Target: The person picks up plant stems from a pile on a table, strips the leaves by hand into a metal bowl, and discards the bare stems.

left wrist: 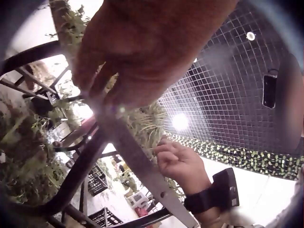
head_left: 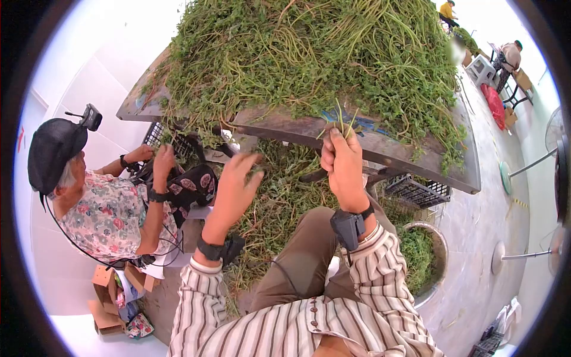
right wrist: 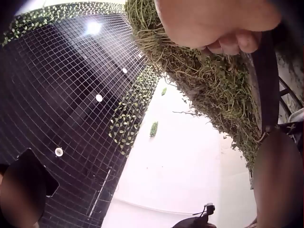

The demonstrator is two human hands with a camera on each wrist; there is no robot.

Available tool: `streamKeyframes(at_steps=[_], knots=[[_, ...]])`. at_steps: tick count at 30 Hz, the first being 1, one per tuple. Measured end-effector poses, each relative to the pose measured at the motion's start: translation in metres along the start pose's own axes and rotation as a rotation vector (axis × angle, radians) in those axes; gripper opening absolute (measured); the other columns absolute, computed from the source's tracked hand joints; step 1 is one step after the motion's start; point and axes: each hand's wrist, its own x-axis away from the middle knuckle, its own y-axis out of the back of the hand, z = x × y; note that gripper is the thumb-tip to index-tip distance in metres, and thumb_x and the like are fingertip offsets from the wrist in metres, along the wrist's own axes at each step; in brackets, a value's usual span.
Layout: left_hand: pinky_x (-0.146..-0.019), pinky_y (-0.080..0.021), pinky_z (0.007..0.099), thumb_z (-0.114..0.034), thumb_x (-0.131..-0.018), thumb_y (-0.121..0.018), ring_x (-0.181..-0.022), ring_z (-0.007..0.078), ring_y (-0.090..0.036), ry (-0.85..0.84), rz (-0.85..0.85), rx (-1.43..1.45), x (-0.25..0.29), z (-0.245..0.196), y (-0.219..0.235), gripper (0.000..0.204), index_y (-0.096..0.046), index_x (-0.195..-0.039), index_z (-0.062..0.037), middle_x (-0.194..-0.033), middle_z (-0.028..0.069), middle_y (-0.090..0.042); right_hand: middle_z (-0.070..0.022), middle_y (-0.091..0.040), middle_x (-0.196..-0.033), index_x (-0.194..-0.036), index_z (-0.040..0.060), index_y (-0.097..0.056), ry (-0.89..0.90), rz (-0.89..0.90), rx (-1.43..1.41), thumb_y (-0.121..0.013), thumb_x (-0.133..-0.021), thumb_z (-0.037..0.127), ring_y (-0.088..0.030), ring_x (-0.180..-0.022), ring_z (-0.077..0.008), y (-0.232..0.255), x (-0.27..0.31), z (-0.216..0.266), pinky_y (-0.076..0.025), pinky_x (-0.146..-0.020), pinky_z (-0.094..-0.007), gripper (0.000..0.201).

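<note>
right hand [head_left: 344,165]: fingers curled tight round a small bunch of stems [head_left: 340,122], held upright at the near edge of the desk [head_left: 380,152]; the stem ends stick up above the fist
left hand [head_left: 237,181]: raised beside the right, fingers loosely bent and spread; a few green bits seem to sit at the fingertips, but whether they pinch anything I cannot tell; the left wrist view shows only the hand's back, close and blurred
bunch of stems: thin, green, limp; likely very light and soft, easily bruised or snapped if squeezed; best held low on the stalks, gathered together, as leafy tips would tear
heap of greens [head_left: 309,53]: piled high across the desk, tangled; pulling one strand would probably drag its neighbours
under the desk: more loose greens [head_left: 279,202] on the floor between the knees; a black crate [head_left: 416,191] to the right; a metal basin [head_left: 437,262] with greens just beyond it
in the way: the desk edge lies right behind the right hand
nearby: another person [head_left: 101,202] sits to the left, hands at a dark crate [head_left: 172,143]; cardboard boxes [head_left: 107,297] by the feet
</note>
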Motion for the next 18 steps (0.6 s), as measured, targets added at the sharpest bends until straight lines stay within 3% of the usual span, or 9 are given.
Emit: streamKeyframes(at_steps=[2, 4, 11, 14, 16, 18], knots=[[-0.070, -0.044, 0.0341, -0.012, -0.081, -0.059, -0.081, 0.0276, -0.055, -0.026, -0.021, 0.005, -0.026, -0.004, 0.000, 0.027, -0.057, -0.105, 0.0009, -0.098, 0.0153, -0.057, 0.0070, -0.037, -0.059, -0.090, 0.0096, -0.051, 0.001, -0.002, 0.030, -0.050, -0.091, 0.016, -0.030, -0.043, -0.0015, 0.001, 0.001, 0.003, -0.021, -0.037, -0.0180, 0.007], [-0.070, -0.044, 0.0344, -0.012, -0.080, -0.060, -0.078, 0.0271, -0.055, 0.161, 0.082, 0.237, -0.057, -0.016, -0.002, 0.026, -0.058, -0.102, 0.0009, -0.093, 0.0155, -0.057, 0.0082, -0.034, -0.059, -0.090, 0.0100, -0.051, 0.003, -0.003, 0.062, -0.051, -0.091, 0.016, -0.028, -0.043, -0.0007, 0.001, 0.001, 0.006, -0.020, -0.037, -0.0179, 0.006], [-0.065, -0.043, 0.0352, -0.022, -0.082, -0.060, -0.069, 0.0270, -0.054, 0.147, 0.023, 0.176, -0.124, -0.005, -0.050, 0.023, -0.059, -0.090, 0.0001, -0.079, 0.0137, -0.057, 0.0090, -0.033, -0.057, -0.086, 0.0100, -0.053, -0.062, -0.014, 0.031, -0.054, -0.089, 0.016, -0.028, -0.042, -0.0006, 0.001, 0.001, 0.008, -0.021, -0.036, -0.0176, 0.008], [-0.065, -0.044, 0.0399, -0.026, -0.081, -0.060, -0.075, 0.0326, -0.057, 0.197, 0.100, 0.077, -0.138, -0.003, -0.063, 0.025, -0.059, -0.084, -0.0006, -0.079, 0.0149, -0.058, 0.0091, -0.033, -0.057, -0.085, 0.0094, -0.053, -0.074, -0.011, 0.046, -0.055, -0.089, 0.016, -0.028, -0.043, -0.0006, 0.002, 0.001, 0.010, -0.021, -0.036, -0.0177, 0.008], [-0.061, -0.042, 0.0398, -0.028, -0.084, -0.057, -0.067, 0.0352, -0.053, 0.078, 0.058, 0.009, -0.142, 0.003, -0.073, 0.029, -0.058, -0.083, 0.0006, -0.072, 0.0179, -0.055, 0.0091, -0.033, -0.056, -0.085, 0.0090, -0.053, -0.077, -0.012, 0.058, -0.055, -0.089, 0.016, -0.028, -0.043, -0.0005, 0.002, 0.001, 0.011, -0.021, -0.036, -0.0178, 0.009], [-0.060, -0.042, 0.0408, -0.027, -0.084, -0.057, -0.067, 0.0363, -0.053, 0.099, 0.056, -0.008, -0.144, 0.000, -0.072, 0.028, -0.058, -0.081, 0.0010, -0.071, 0.0187, -0.055, 0.0093, -0.032, -0.057, -0.085, 0.0082, -0.053, -0.073, 0.003, 0.058, -0.055, -0.089, 0.016, -0.027, -0.043, -0.0004, 0.001, 0.001, 0.010, -0.021, -0.037, -0.0178, 0.009]])
